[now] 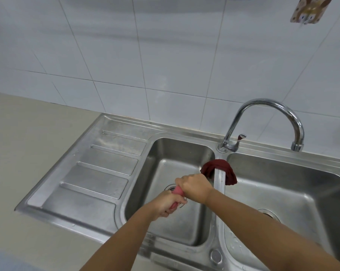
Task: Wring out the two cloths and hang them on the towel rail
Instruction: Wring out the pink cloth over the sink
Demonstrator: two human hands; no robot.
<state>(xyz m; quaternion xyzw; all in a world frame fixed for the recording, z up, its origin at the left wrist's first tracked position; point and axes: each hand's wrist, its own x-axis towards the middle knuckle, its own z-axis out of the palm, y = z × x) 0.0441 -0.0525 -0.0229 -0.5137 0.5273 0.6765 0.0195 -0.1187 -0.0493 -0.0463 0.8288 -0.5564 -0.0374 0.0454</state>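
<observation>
We hold the pink cloth (176, 198) in both fists above the left basin (165, 163) of the steel double sink (98, 216). It is rolled into a tight rope, and only 2 short stretches of it show: 1 between the hands and 1 below the left palm. Our left hand (168, 205) is shut around the lower, nearer end, knuckles turned toward the drainboard (98, 169). Our right hand (196, 187) is shut around the upper, farther end, wrist bent, its back facing up. The 2 fists sit nearly against each other, so the cloth runs on a slant from the right hand down into the left. It hangs over the drain of that basin; whether its lower tip touches the steel we cannot tell.

The dark red cloth (219, 170) lies draped across the divider (219, 184) between the 2 basins, 1 end hanging into each. Its left end hangs just behind our right hand, close to the knuckles, though contact is unclear. The right basin (292, 192) shows water drops near its front corner. The chrome tap (263, 122) arches to the right, spout over the back ledge. Beige counter (28, 153) lies to the left, and white wall tiles (165, 55) rise behind.
</observation>
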